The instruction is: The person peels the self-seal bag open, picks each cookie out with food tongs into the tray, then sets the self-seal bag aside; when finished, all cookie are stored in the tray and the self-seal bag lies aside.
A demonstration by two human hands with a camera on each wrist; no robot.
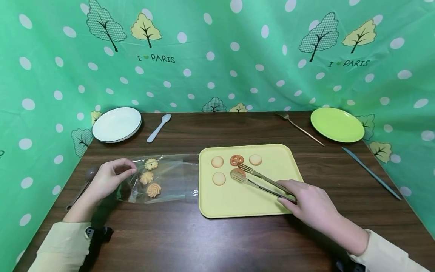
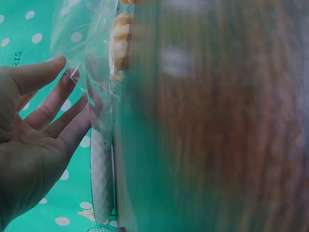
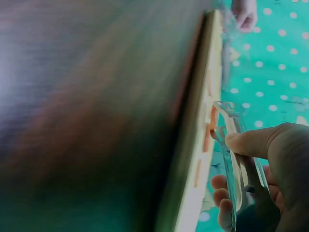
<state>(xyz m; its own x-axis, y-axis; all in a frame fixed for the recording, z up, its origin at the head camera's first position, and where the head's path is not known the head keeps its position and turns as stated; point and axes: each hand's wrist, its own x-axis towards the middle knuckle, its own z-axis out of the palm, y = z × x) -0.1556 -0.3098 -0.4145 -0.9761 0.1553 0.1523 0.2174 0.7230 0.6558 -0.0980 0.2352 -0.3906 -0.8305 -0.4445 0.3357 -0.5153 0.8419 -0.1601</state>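
Note:
My left hand [image 1: 107, 179] pinches the open end of a clear plastic bag [image 1: 183, 172] lying on the table. Inside the bag are three piped butter cookies [image 1: 154, 190], one of them also visible in the left wrist view. My right hand [image 1: 314, 204] grips metal tongs [image 1: 266, 179] over the yellow tray [image 1: 251, 202]. The tong tips sit at either side of the nearer pretzel-shaped cookie [image 1: 240, 172]; whether they squeeze it I cannot tell. Another pretzel-shaped cookie [image 1: 236, 159] lies just behind, with three round pale cookies [image 1: 219, 178] around them on the tray.
A white plate [image 1: 117, 124] and a pale spoon [image 1: 159, 128] lie at the back left. The back right holds a fork [image 1: 302, 129], a green plate [image 1: 336, 124] and a blue knife [image 1: 370, 173]. A dark round-headed utensil [image 1: 91, 173] is partly behind my left hand.

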